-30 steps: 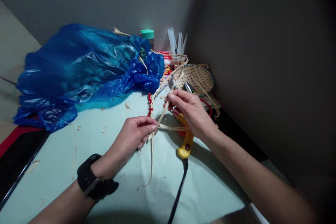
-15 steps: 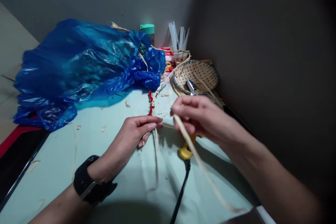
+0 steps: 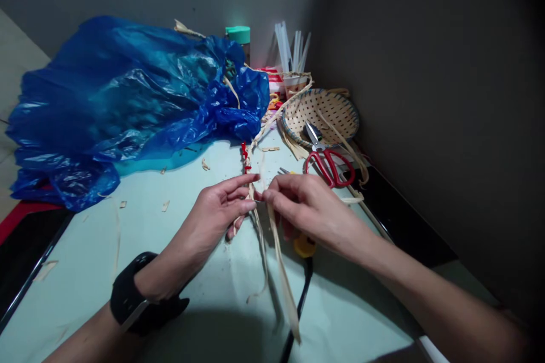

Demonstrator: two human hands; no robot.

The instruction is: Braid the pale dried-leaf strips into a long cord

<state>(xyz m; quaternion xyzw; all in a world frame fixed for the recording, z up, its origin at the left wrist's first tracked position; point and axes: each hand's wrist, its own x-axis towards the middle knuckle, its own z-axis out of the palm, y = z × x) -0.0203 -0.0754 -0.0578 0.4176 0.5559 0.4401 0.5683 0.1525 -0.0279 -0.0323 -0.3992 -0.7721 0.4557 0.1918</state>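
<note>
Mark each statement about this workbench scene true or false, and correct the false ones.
1. Both hands pinch pale straw strips. True.
2. The red-handled scissors are held in the right hand. False: they lie on the table beside the woven basket.
3. A black watch sits on the left wrist. True.
4. The blue plastic bag lies right of the basket. False: it lies to its left.
5. The left hand rests flat and empty. False: its fingers grip the strips.
</note>
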